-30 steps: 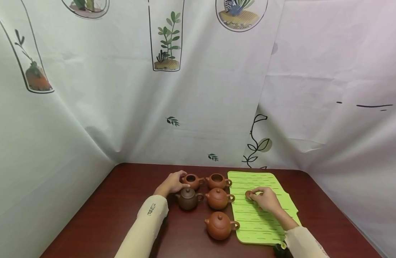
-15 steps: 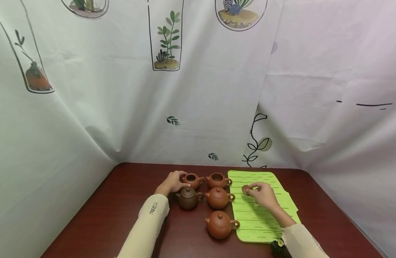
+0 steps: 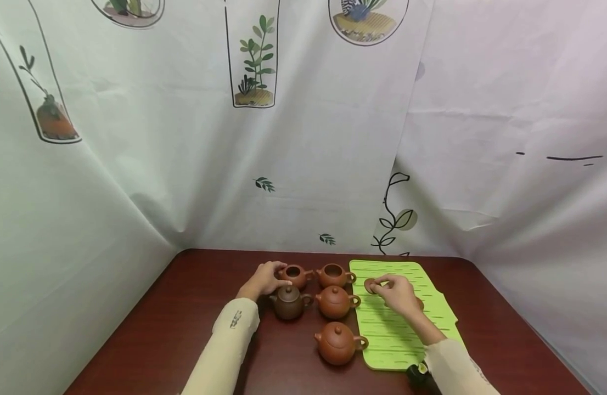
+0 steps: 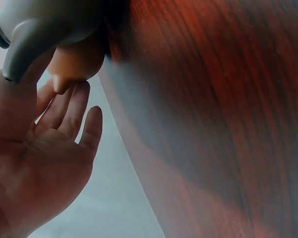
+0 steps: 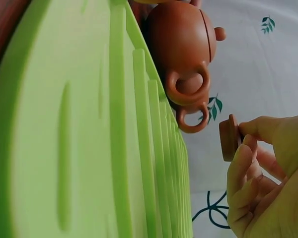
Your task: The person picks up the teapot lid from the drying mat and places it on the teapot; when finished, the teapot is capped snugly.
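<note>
At the back left of the teapot group, my left hand (image 3: 263, 280) holds a small lidless reddish-brown teapot (image 3: 297, 281) at its spout side, thumb in front and fingers behind. In the left wrist view, the fingers lie around that spout, with part of the thumb hidden by the dark brown teapot (image 4: 44, 29). Over the green mat, my right hand (image 3: 399, 293) pinches a round teapot lid (image 5: 229, 139) between thumb and fingertips, clear of the mat. A second lidless teapot (image 3: 332, 276) stands right of the first one.
Two lidded reddish-brown teapots (image 3: 334, 303) (image 3: 337, 344) stand left of the green ridged mat (image 3: 382, 351). Another reddish-brown piece (image 3: 420, 303) lies on the mat, partly behind my right hand. A small black object (image 3: 417, 376) sits by the right sleeve. White printed cloth surrounds the table.
My right hand has carried the lid leftward and slightly back over the mat, toward the lidless teapots. The left hand stays at its teapot.
</note>
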Motion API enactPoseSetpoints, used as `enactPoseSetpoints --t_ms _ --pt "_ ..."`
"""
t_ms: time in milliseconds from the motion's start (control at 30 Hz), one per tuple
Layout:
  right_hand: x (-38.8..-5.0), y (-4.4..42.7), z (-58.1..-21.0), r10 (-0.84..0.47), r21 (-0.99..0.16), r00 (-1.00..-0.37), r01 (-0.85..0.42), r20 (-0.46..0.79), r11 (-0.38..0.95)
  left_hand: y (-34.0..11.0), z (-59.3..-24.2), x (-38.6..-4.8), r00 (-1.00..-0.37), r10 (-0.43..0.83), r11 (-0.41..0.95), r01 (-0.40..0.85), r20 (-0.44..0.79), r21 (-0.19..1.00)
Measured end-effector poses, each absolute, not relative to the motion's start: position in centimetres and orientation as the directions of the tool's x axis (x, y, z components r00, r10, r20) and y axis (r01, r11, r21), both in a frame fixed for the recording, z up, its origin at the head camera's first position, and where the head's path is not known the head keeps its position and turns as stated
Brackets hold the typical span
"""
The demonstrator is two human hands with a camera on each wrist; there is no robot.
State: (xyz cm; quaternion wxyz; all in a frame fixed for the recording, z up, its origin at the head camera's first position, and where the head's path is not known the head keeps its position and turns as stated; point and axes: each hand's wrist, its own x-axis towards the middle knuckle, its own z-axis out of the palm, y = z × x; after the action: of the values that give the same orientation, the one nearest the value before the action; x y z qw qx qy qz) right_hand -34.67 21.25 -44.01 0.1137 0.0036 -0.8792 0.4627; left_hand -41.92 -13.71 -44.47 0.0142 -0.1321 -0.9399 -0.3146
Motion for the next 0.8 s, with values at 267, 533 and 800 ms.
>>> enactPoseSetpoints --t_ms 267,533,800 --pt "-34.6 20.2 -43.6 0.084 -0.827 -0.976 -0.124 0.203 0.548 -13.7 -44.4 -42.1 -0.956 0.261 0.768 0.289 0.133 0.571" --pt "-34.6 19.3 -43.1 0.067 -0.831 -0.977 -0.134 0.201 0.539 -13.7 -44.3 -42.0 -0.957 0.257 0.767 0.285 0.132 0.575" --pt "-34.8 18.7 -43.3 0.072 -0.84 -0.978 -0.129 0.196 0.527 -13.6 -44.1 -41.5 -0.964 0.248 0.771 0.257 0.098 0.582"
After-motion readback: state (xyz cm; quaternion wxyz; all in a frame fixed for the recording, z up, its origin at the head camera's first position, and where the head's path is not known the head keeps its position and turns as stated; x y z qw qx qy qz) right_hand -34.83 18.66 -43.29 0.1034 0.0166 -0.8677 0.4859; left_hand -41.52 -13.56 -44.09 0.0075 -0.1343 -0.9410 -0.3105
